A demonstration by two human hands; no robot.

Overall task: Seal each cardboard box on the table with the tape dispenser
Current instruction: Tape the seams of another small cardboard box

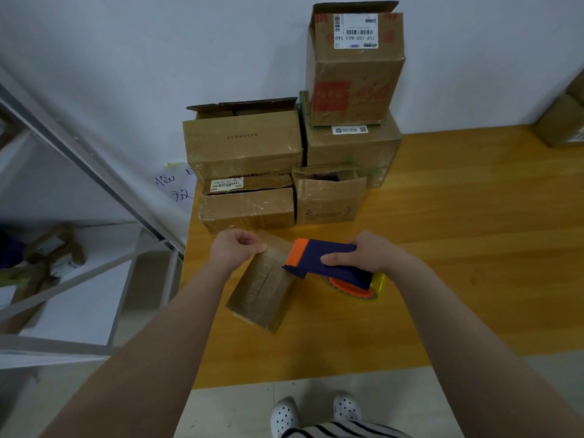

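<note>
A small cardboard box lies tilted on the wooden table, its closed flaps facing up. My left hand grips the box's far top edge, thumb on the corner. My right hand holds a blue and orange tape dispenser, whose orange front end touches the box's right upper edge. A yellow-tinted tape roll sits in the dispenser's rear, close to the table.
Several cardboard boxes are stacked against the wall behind, some with open flaps. Another box sits at the far right. A metal shelf frame stands left. The table's near edge is by my feet.
</note>
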